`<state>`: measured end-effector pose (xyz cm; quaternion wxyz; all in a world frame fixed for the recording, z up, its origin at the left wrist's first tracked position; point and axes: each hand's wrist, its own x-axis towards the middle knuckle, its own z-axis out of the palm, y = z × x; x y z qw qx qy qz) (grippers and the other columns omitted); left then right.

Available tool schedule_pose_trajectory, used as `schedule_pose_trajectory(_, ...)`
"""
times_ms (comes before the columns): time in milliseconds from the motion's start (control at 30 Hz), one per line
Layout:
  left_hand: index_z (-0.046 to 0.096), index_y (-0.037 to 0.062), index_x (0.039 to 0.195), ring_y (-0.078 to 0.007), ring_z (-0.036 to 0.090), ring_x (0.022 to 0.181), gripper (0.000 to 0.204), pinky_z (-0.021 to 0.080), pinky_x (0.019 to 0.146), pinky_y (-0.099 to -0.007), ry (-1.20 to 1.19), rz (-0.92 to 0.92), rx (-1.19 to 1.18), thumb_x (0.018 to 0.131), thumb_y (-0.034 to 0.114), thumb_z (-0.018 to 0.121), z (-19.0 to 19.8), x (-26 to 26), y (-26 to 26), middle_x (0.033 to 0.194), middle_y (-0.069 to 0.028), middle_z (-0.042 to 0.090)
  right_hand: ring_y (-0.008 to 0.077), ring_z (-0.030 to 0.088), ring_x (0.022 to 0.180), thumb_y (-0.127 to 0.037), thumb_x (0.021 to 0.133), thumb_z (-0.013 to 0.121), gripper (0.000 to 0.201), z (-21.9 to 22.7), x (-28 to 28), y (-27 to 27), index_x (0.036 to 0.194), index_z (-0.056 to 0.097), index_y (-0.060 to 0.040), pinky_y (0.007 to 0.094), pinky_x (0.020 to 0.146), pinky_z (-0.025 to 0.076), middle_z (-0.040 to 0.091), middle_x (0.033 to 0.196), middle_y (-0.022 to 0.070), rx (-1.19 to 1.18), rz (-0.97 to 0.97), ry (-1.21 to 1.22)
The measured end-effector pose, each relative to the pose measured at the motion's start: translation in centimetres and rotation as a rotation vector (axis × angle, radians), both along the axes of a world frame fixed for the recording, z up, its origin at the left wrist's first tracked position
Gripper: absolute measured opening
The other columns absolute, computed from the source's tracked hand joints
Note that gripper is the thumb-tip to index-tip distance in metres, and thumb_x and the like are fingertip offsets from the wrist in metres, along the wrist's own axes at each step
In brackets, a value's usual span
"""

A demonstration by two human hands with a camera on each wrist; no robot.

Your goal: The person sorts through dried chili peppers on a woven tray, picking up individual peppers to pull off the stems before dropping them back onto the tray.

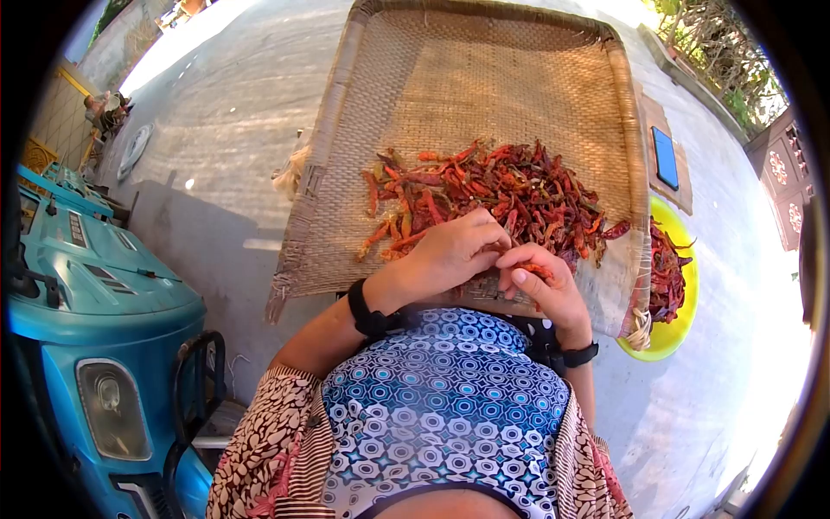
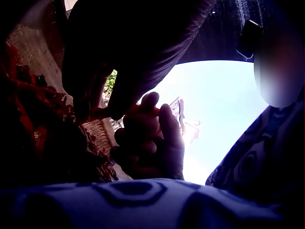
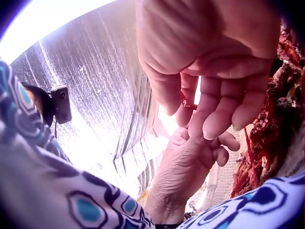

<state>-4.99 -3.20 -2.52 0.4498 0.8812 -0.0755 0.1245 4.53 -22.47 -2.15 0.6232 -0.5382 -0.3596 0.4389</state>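
We pinch one dried chilli (image 1: 538,271) between both hands, left hand (image 1: 450,253) at nine o'clock, right hand (image 1: 546,290) at three, axis running across. The chilli pile (image 1: 510,195) lies at twelve o'clock on the woven tray (image 1: 484,78).

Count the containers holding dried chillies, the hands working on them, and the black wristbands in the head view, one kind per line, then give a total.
Containers with chillies: 2, the woven tray and the yellow bowl
Hands: 2, the left hand and the right hand
Black wristbands: 2, the left wristband and the right wristband
Total: 6
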Motion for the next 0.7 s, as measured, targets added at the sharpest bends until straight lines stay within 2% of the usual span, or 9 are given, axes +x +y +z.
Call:
schedule_pose_trajectory(100, 0.064, 0.0054, 0.101, -0.0232, 0.061, 0.09, 0.016, 0.05, 0.078, -0.0317, 0.017, -0.054, 0.013, 0.086, 0.008, 0.062, -0.2, -0.1, -0.1, 0.097, -0.0078, 0.058, 0.0105, 0.057, 0.083, -0.018, 0.094, 0.06, 0.027, -0.1, 0.1, -0.1, 0.116, 0.058, -0.0022, 0.0252, 0.076, 0.048, 0.061, 0.092, 0.0046, 0.042, 0.03, 0.015)
schedule_pose_trajectory(167, 0.064, 0.0045, 0.101, -0.0235, 0.06, 0.089, 0.016, 0.05, 0.078, -0.0311, -0.051, 0.015, -0.016, 0.087, 0.009, 0.062, -0.8, 0.1, -0.2, 0.095, -0.008, 0.057, 0.0102, 0.057, 0.083, -0.016, 0.093, 0.061, 0.031, 0.0, 0.1, -0.1, 0.121, 0.055, -0.0024, 0.0251, 0.076, 0.048, 0.061, 0.093, 0.0047, 0.072, 0.044, 0.044)
schedule_pose_trajectory(267, 0.064, 0.0032, 0.102, -0.0238, 0.059, 0.089, 0.016, 0.049, 0.078, -0.0307, -0.073, 0.124, -0.069, 0.088, 0.01, 0.062, -0.3, 0.2, 0.0, 0.093, -0.0083, 0.056, 0.0097, 0.056, 0.083, -0.013, 0.092, 0.062, 0.042, 0.7, -0.7, 0.5, 0.13, 0.047, -0.0032, 0.0249, 0.076, 0.048, 0.059, 0.1, 0.0052, 0.076, -0.115, 0.097)
schedule_pose_trajectory(300, 0.064, 0.0028, 0.102, -0.0239, 0.059, 0.09, 0.016, 0.049, 0.078, -0.0306, -0.068, 0.163, -0.088, 0.088, 0.01, 0.062, 0.0, 0.2, 0.1, 0.092, -0.0084, 0.056, 0.0089, 0.056, 0.083, -0.01, 0.091, 0.062, 0.049, -0.3, -0.1, 0.9, 0.135, 0.041, -0.0041, 0.0246, 0.076, 0.049, 0.057, 0.109, 0.0058, 0.066, -0.159, 0.037)
schedule_pose_trajectory(333, 0.062, 0.0005, 0.104, -0.0197, 0.06, 0.084, 0.017, 0.049, 0.072, -0.0291, -0.049, 0.14, -0.067, 0.092, 0.012, 0.06, 0.2, 0.2, 0.4, 0.092, -0.0083, 0.055, 0.0089, 0.056, 0.083, -0.01, 0.091, 0.062, 0.048, -0.8, -0.1, 0.8, 0.135, 0.042, -0.0041, 0.0245, 0.075, 0.049, 0.056, 0.112, 0.0059, 0.069, -0.177, 0.039)
schedule_pose_trajectory(433, 0.06, 0.0, 0.106, -0.0125, 0.059, 0.071, 0.019, 0.049, 0.062, -0.0264, -0.008, 0.137, -0.218, 0.096, 0.016, 0.056, -0.2, 0.2, 0.3, 0.088, -0.006, 0.057, 0.009, 0.056, 0.084, -0.011, 0.091, 0.062, 0.046, -1.0, 0.1, 1.1, 0.133, 0.044, -0.0042, 0.0243, 0.075, 0.049, 0.055, 0.114, 0.0055, 0.005, -0.202, 0.024)
schedule_pose_trajectory(533, 0.058, 0.0011, 0.108, -0.0067, 0.056, 0.062, 0.022, 0.047, 0.055, -0.022, 0.14, 0.073, -0.511, 0.099, 0.02, 0.052, 1.1, -0.2, -0.2, 0.081, -0.0026, 0.058, 0.0086, 0.057, 0.084, -0.011, 0.091, 0.062, 0.041, -0.7, -0.2, 1.4, 0.129, 0.047, -0.0041, 0.0239, 0.075, 0.049, 0.057, 0.112, 0.0044, -0.035, -0.226, 0.013)
schedule_pose_trajectory(633, 0.057, 0.0036, 0.109, -0.0057, 0.056, 0.061, 0.021, 0.046, 0.054, -0.0201, 0.212, 0.039, -0.577, 0.1, 0.021, 0.049, 1.9, -0.4, -0.3, 0.076, 0.0, 0.059, 0.0079, 0.057, 0.083, -0.012, 0.093, 0.062, 0.033, -1.2, 0.0, 1.4, 0.123, 0.051, -0.0037, 0.0232, 0.074, 0.049, 0.06, 0.106, 0.0026, -0.032, -0.185, -0.015)
schedule_pose_trajectory(700, 0.056, 0.0021, 0.104, -0.0063, 0.056, 0.063, 0.018, 0.047, 0.056, -0.0209, 0.225, 0.036, -0.634, 0.1, 0.018, 0.05, 2.3, -0.5, -0.4, 0.079, -0.0013, 0.057, 0.0074, 0.057, 0.081, -0.012, 0.093, 0.061, 0.028, -1.3, 0.0, 1.3, 0.118, 0.054, -0.0034, 0.0225, 0.073, 0.049, 0.061, 0.101, 0.0015, -0.039, -0.144, -0.011)
